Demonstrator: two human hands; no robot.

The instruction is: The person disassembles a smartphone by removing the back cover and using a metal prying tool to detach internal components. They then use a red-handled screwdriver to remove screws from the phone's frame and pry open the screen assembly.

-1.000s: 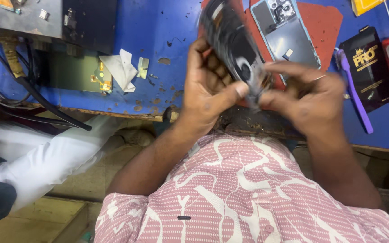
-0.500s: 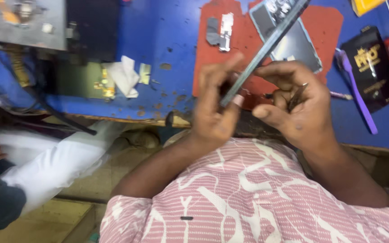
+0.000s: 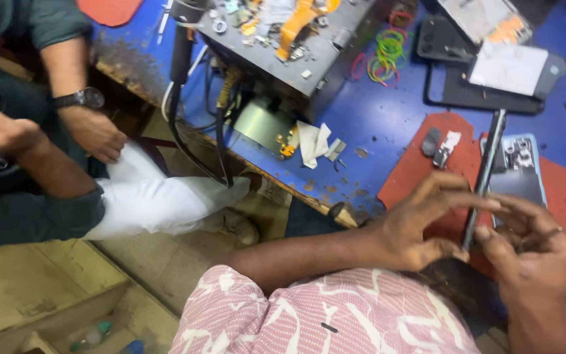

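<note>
I've got both hands pinched on a thin dark phone panel (image 3: 485,172), seen edge-on and standing nearly upright. My left hand (image 3: 420,226) clamps its lower part, thumb and fingers closed around the edge; my right hand (image 3: 532,252) grips the bottom end from the other side, a ring showing on one finger. The panel hangs just above a red mat (image 3: 420,164) on the blue workbench (image 3: 375,111). Right behind it on the mat lies an opened phone body (image 3: 515,172), and small dark parts (image 3: 439,145) sit to the left. Further out, scraps of white paper (image 3: 316,143), coloured rubber bands (image 3: 388,56), a grey metal unit (image 3: 289,46) with black cables (image 3: 194,131). At far left, another person's forearm with a wristwatch (image 3: 80,99).
</note>
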